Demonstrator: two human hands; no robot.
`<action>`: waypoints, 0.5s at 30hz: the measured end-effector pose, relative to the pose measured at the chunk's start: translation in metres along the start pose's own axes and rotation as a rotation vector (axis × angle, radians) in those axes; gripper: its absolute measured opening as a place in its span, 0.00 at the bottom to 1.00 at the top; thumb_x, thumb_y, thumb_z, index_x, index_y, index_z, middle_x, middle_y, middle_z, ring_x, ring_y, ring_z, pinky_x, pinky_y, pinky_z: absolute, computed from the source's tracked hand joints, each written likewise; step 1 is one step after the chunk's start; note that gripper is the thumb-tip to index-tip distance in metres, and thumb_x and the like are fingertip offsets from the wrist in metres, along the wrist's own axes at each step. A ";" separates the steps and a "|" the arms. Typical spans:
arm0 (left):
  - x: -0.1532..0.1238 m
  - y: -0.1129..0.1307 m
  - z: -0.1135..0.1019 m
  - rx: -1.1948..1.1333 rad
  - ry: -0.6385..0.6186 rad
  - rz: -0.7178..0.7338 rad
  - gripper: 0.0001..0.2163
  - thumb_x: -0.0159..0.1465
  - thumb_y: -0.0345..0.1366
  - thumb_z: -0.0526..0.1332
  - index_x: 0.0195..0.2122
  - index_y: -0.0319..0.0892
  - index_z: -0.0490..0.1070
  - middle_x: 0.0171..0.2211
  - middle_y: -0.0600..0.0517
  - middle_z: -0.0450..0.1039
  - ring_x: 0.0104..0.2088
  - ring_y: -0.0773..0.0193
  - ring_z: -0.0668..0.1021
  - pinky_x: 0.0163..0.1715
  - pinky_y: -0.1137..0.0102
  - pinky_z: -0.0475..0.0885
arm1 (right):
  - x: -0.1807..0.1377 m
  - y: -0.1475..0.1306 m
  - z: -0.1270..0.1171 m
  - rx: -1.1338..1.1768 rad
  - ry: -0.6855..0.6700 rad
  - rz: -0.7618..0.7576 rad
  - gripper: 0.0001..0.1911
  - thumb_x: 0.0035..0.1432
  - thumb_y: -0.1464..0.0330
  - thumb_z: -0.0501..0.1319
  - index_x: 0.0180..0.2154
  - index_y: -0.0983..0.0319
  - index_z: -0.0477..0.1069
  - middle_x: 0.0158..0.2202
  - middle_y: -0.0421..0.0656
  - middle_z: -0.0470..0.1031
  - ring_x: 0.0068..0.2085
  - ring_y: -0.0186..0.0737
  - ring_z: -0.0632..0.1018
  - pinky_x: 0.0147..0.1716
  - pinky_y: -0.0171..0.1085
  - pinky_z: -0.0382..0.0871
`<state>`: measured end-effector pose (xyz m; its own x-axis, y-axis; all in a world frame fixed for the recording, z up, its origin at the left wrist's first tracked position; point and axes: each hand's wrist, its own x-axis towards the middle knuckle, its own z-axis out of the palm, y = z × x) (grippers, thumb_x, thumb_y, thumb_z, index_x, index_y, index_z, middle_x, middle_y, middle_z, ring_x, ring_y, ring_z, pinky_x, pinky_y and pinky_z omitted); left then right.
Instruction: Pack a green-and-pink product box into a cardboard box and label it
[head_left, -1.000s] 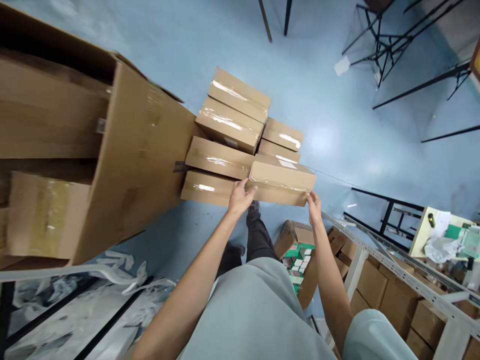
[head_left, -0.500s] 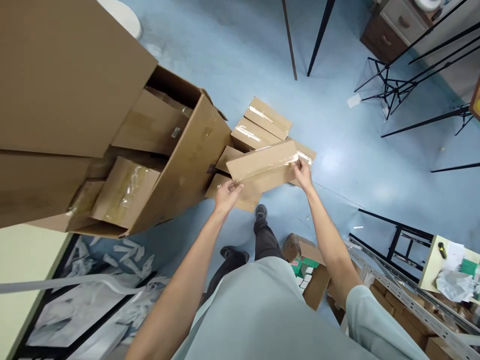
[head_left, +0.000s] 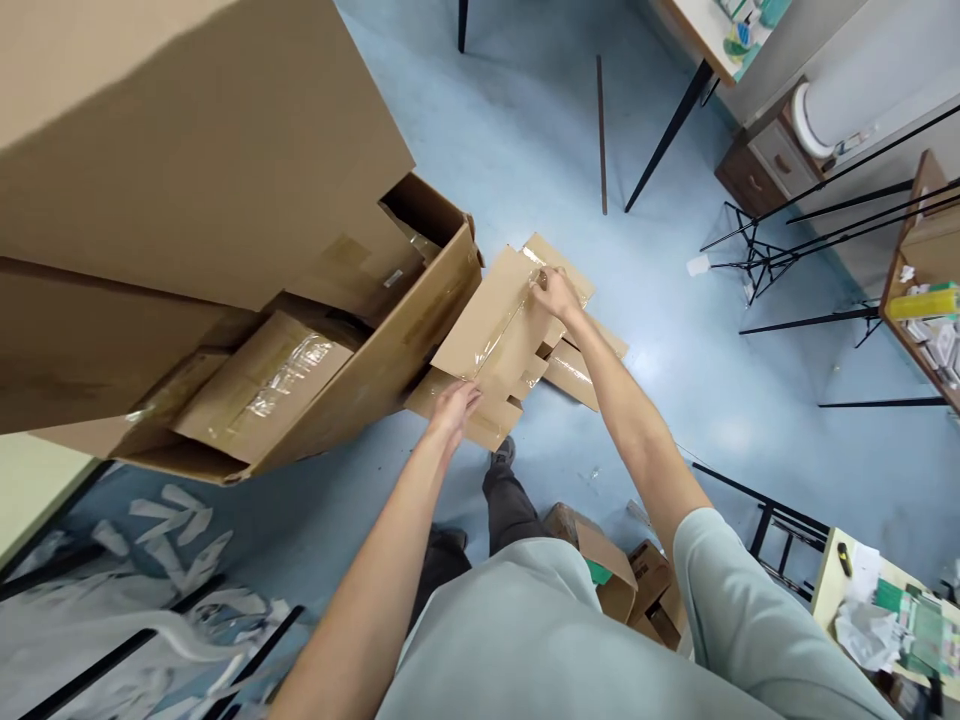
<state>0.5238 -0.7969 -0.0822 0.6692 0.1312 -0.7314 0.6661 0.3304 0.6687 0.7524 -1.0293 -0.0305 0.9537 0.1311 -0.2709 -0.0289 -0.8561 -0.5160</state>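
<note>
Between my two hands is a long taped cardboard box (head_left: 484,305), tilted above a heap of similar boxes on the floor. My left hand (head_left: 454,408) is closed on its near end, fingertips at the corner. At the far end, my right hand (head_left: 556,296) grips the edge with thumb and fingers pressed together. Clear tape shines along the seam. Beneath it, other small cardboard boxes (head_left: 574,370) are partly covered by the held one. To the left stands a large open carton (head_left: 375,370) with a taped box (head_left: 262,385) inside.
Raised carton flaps (head_left: 247,130) fill the upper left. Behind the heap, black table legs (head_left: 671,135) and a thin bar (head_left: 601,135) stand out against the blue floor (head_left: 675,350). An open box (head_left: 600,560) sits by my feet. White scraps (head_left: 176,525) lie at lower left.
The held box has turned, its right end swinging away from me, and moved slightly left over the heap. My right hand has gone up and left with it; the view has shifted.
</note>
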 end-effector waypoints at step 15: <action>0.096 0.042 0.069 0.040 -0.147 0.171 0.16 0.66 0.50 0.70 0.46 0.43 0.79 0.43 0.42 0.83 0.52 0.51 0.86 0.61 0.50 0.81 | 0.101 0.053 -0.067 0.097 0.159 -0.060 0.23 0.72 0.53 0.62 0.57 0.63 0.76 0.60 0.57 0.79 0.66 0.63 0.76 0.71 0.67 0.68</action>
<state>0.6386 -0.8346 -0.1158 0.8125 0.0432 -0.5814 0.5494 0.2771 0.7883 0.8673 -1.0953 -0.0307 0.9896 0.0933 -0.1099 0.0078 -0.7959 -0.6053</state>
